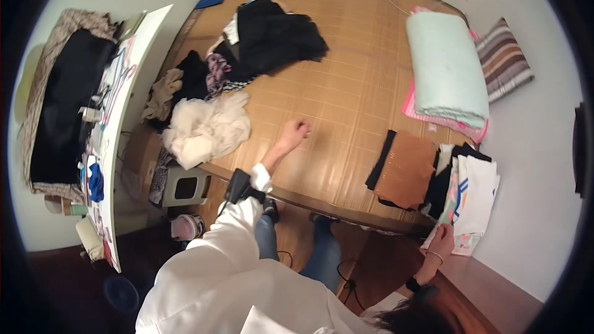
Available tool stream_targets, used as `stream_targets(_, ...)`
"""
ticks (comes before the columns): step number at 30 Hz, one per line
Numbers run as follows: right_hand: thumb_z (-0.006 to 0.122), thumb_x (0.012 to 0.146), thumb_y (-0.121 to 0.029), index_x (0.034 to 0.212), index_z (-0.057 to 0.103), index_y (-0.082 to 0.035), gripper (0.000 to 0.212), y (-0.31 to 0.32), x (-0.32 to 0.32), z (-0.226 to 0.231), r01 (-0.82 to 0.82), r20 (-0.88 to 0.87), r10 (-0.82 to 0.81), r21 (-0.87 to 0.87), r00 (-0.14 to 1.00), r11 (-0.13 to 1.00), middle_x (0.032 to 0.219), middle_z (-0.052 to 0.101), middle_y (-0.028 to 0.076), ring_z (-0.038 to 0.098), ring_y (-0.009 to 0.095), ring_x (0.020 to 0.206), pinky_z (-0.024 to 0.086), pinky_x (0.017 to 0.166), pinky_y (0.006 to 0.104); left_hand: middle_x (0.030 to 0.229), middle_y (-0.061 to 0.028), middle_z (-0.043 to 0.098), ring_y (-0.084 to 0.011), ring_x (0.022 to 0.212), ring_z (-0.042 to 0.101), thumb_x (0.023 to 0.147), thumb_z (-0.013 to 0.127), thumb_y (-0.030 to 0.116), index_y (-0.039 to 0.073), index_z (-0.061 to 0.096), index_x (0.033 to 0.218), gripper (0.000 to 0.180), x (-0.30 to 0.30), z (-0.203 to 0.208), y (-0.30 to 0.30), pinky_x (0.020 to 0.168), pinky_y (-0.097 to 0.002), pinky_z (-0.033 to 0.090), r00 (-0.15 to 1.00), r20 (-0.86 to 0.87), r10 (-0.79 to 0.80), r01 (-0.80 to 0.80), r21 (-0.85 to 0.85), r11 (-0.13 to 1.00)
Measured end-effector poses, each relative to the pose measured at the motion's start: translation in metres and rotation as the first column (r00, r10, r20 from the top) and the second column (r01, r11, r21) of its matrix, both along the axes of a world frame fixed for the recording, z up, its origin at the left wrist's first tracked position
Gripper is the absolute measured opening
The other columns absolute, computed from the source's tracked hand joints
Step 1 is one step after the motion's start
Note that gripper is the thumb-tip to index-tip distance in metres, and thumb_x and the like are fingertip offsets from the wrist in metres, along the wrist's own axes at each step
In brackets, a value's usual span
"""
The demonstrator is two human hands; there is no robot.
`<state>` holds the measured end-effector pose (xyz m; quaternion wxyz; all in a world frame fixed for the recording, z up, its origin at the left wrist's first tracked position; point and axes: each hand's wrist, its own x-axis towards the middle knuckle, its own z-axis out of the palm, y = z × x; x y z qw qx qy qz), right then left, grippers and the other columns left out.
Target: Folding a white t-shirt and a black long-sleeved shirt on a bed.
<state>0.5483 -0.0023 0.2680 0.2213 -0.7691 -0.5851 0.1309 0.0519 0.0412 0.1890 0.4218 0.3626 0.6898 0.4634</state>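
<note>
My left hand hovers over the bed mat with its fingers curled in, and nothing shows in it. To its left lies a rumpled cream sheer garment. My right hand is at the near edge of a stack of folded clothes, its fingers closed on the lower edge of a folded white garment with coloured print; the fingertips are partly hidden. Beside that stack, a folded brown garment rests on black folded clothes.
A pile of black clothes lies at the far left of the bed mat. A rolled pale green quilt and a striped pillow are at the right. A white stool, a bucket and a cluttered white table stand at the left.
</note>
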Motion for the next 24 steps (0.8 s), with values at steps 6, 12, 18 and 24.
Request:
stream_targets(6, 0.056, 0.085, -0.008, 0.087, 0.058, -0.001, 0.007, -0.008, -0.109, 0.02, -0.215, -0.027, 0.215, -0.008, 0.976, 0.976, 0.074, 0.062, 0.016, 0.061, 0.025, 0.066, 0.048, 0.062, 0.0354, 0.074, -0.0182, 0.064, -0.0278, 0.07, 0.064, 0.08, 0.053, 0.01, 0.001, 0.062, 0.082, 0.013, -0.172, -0.005, -0.157, 0.064, -0.0369, 0.05, 0.874, -0.484, 0.044, -0.175, -0.229, 0.957)
stream_targets(12, 0.058, 0.085, -0.009, 0.09, 0.058, -0.001, 0.01, -0.022, -0.215, 0.023, -0.378, 0.05, 0.387, -0.135, 0.921, 0.916, 0.08, 0.062, 0.021, 0.061, 0.038, 0.075, 0.048, 0.066, 0.041, 0.083, -0.0231, 0.064, -0.0372, 0.085, 0.062, 0.077, 0.057, 0.019, -0.001, 0.064, 0.088, 0.023, -0.248, -0.015, -0.233, 0.078, -0.0414, 0.049, 0.823, -0.541, -0.174, -0.094, -0.431, 0.898)
stream_targets(18, 0.057, 0.083, -0.005, 0.091, 0.06, -0.001, 0.01, -0.037, -0.306, 0.001, -0.565, -0.054, 0.568, -0.209, 0.821, 0.798, 0.07, 0.061, 0.015, 0.062, 0.022, 0.065, 0.048, 0.062, 0.0334, 0.132, -0.0297, 0.037, -0.0427, 0.108, 0.052, 0.077, 0.065, 0.017, -0.002, 0.04, 0.127, 0.06, -0.308, -0.018, -0.264, 0.091, -0.0419, 0.045, 0.831, -0.554, -0.056, -0.311, -0.546, 0.778)
stream_targets(24, 0.061, 0.083, -0.007, 0.093, 0.06, 0.0, 0.012, -0.032, -0.335, -0.016, -0.608, -0.016, 0.635, -0.309, 0.772, 0.731, 0.076, 0.064, 0.017, 0.064, 0.025, 0.071, 0.05, 0.067, 0.0339, 0.147, -0.0241, 0.014, -0.0449, 0.127, 0.032, 0.067, 0.079, 0.022, 0.002, 0.017, 0.142, 0.099, -0.356, -0.037, -0.239, 0.098, -0.047, 0.041, 0.699, -0.706, 0.117, -0.536, -0.408, 0.739)
